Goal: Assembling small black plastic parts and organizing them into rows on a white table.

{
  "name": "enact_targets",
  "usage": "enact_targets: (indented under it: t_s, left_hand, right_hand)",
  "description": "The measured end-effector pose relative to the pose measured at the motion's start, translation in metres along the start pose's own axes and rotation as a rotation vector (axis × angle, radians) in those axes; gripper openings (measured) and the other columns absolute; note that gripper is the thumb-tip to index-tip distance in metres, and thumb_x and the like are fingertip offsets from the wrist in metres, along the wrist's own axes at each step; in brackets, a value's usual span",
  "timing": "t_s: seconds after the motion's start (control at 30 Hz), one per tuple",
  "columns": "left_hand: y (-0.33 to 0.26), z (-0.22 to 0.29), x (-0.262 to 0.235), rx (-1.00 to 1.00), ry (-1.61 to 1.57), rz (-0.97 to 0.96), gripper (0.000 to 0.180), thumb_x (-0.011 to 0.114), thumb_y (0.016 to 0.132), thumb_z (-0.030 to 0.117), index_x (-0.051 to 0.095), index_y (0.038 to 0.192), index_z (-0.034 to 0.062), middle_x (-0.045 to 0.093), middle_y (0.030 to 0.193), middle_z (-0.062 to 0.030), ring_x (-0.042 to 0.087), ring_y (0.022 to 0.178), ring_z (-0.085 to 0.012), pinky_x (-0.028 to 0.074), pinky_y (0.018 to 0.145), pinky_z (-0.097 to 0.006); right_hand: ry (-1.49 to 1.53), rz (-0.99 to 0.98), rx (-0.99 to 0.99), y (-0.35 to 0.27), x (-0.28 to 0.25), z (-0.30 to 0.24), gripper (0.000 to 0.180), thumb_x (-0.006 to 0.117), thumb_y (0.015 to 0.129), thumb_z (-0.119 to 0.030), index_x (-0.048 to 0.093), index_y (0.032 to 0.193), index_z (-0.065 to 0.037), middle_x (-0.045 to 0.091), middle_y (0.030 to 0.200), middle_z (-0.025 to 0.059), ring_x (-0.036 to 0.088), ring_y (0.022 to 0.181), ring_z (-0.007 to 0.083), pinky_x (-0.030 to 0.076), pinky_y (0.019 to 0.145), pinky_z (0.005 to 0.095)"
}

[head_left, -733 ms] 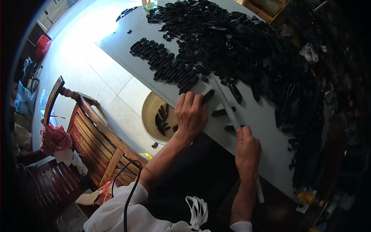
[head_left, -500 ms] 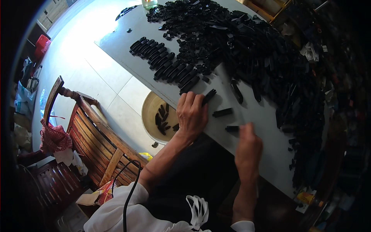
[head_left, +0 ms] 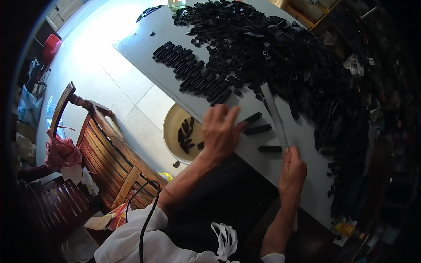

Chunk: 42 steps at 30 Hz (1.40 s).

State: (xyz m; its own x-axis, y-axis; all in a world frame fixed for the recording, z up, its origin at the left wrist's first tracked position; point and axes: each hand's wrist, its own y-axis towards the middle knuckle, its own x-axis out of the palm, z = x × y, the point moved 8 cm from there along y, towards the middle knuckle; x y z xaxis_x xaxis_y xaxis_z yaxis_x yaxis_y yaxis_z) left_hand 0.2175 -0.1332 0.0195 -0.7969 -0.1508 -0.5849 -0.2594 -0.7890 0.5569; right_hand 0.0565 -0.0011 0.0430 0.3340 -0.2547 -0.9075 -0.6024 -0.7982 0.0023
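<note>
My right hand (head_left: 293, 173) is closed around a long, flat, pale grey stick (head_left: 275, 116), whose far end points up over the table. Over the table's near edge is my left hand (head_left: 220, 136), slightly blurred, fingers apart. Its thumb is beside the near end of a slim black plastic piece (head_left: 251, 118); whether they touch I cannot tell. A second such black piece (head_left: 258, 129) lies just below that one. Close to my right hand rests a third black piece (head_left: 269, 149). Several curved black pieces (head_left: 188, 70) sit side by side in a slanting row farther left.
A large heap of black plastic parts (head_left: 302, 70) covers the far and right side of the grey table (head_left: 309, 184). Below the left edge stands a round beige tub (head_left: 169, 140) with several black pieces inside. A wooden chair (head_left: 114, 151) is at left. A glass jar (head_left: 176, 4) stands at the back.
My left hand has loosened from the black piece, which now lies farther right. My right hand has moved slightly right and down, and the stick shows more sharply.
</note>
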Motion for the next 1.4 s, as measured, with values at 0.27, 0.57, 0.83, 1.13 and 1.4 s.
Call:
enact_targets:
  t_s: [0.27,0.57,0.83,1.13,1.4]
  left_hand:
    - [0.005,-0.031,0.000,-0.096,0.123,0.040,0.030,0.073,0.066,0.006,0.057,0.092,0.0055,0.050,0.087,-0.0104,0.051,0.085,-0.0298,0.042,0.073,-0.040]
    - [0.002,-0.020,0.009,-0.065,-0.010,0.031,0.024,0.069,0.066,0.004,0.051,0.083,0.0039,0.047,0.083,-0.0121,0.049,0.080,-0.0302,0.040,0.069,-0.040]
    - [0.003,-0.021,0.010,-0.079,-0.024,0.018,0.024,0.069,0.066,0.004,0.051,0.082,0.0041,0.047,0.083,-0.0119,0.049,0.081,-0.0299,0.040,0.070,-0.040]
    - [0.009,-0.023,-0.006,-0.066,0.071,0.045,0.034,0.076,0.068,0.014,0.058,0.097,0.0077,0.047,0.089,-0.0100,0.048,0.085,-0.0276,0.040,0.072,-0.038]
    - [0.018,-0.044,-0.007,-0.114,0.208,0.077,0.031,0.077,0.065,0.010,0.057,0.088,0.0065,0.050,0.086,-0.0100,0.050,0.082,-0.0289,0.041,0.071,-0.040]
  right_hand:
    - [-0.035,-0.088,-0.039,-0.004,0.021,-0.010,0.032,0.039,0.103,-0.028,0.049,0.082,-0.006,0.041,0.051,0.0051,0.041,0.044,0.0143,0.035,0.045,0.0338]
    - [-0.031,0.079,-0.150,0.002,-0.008,-0.040,0.029,0.039,0.102,-0.027,0.049,0.088,-0.004,0.059,0.061,0.0139,0.063,0.060,0.0323,0.048,0.055,0.0416]
    - [-0.179,0.004,-0.142,0.010,0.004,-0.025,0.031,0.038,0.103,-0.027,0.048,0.083,-0.006,0.041,0.053,0.0033,0.042,0.046,0.0138,0.036,0.045,0.0308]
    - [-0.051,0.024,-0.058,0.003,-0.007,-0.010,0.032,0.039,0.103,-0.026,0.047,0.081,-0.005,0.038,0.051,0.0045,0.037,0.044,0.0133,0.031,0.043,0.0325]
    - [-0.046,-0.027,-0.112,0.006,0.017,-0.021,0.030,0.040,0.103,-0.026,0.048,0.083,-0.005,0.040,0.051,0.0060,0.041,0.044,0.0169,0.034,0.045,0.0350]
